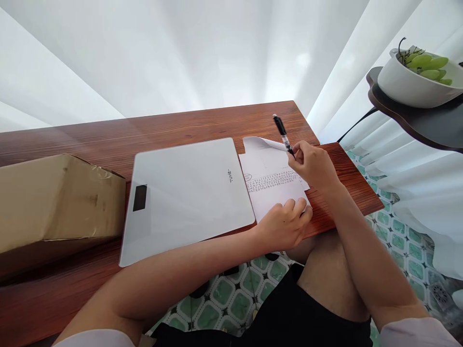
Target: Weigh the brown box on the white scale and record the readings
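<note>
My right hand (314, 165) is closed around a black and clear pen (283, 135) above the papers' right side. The pen's cap end tilts up and to the left, and its lower end is hidden at my fingers. Under it lie white sheets of paper (265, 164) with rows of small marks and a circled spot at the left. The far sheet's top edge curls up. My left hand (284, 222) rests at the paper's near edge, fingers bent and gripping it there; its thumb is hidden. Left of the papers, a white glass scale (188, 193) with a dark display lies flat.
A cardboard box (61, 207) stands on the wooden table (202, 123) at the left. On the right, a dark shelf (401, 115) bears a white bowl (408, 84) of green grapes (427, 62). White curtains (217, 53) hang behind. My legs are below the table's front edge.
</note>
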`<state>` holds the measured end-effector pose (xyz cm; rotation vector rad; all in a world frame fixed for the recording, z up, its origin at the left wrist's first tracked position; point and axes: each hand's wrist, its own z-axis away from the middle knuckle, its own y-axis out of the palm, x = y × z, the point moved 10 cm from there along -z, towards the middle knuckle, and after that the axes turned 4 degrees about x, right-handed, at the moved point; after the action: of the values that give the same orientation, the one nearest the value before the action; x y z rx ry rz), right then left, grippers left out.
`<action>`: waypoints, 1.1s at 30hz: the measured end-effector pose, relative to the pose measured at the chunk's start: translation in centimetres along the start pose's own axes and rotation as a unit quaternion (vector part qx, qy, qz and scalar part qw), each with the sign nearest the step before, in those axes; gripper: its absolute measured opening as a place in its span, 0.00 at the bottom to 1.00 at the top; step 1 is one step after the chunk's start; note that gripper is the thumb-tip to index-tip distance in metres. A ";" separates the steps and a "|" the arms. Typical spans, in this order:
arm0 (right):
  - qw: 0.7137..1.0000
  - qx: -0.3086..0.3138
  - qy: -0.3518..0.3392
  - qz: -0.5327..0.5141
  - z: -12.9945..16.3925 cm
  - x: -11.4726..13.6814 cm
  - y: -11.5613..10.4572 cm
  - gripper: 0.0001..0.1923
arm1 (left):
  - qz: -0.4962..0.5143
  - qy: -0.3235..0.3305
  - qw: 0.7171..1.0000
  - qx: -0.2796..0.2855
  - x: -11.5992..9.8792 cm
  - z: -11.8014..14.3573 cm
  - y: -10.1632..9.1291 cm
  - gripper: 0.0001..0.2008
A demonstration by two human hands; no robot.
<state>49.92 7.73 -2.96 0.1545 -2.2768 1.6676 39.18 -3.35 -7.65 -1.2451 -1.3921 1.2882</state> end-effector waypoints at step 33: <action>0.919 0.072 0.096 -0.376 3.9 -4.9 3.6 0.15 | 0.022 -0.029 0.999 0.007 0.6 -0.3 -0.2 0.15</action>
<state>52.81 4.76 -8.83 0.7579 -1.6270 1.3399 39.31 -2.66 -7.46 -1.2445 -1.4008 1.3705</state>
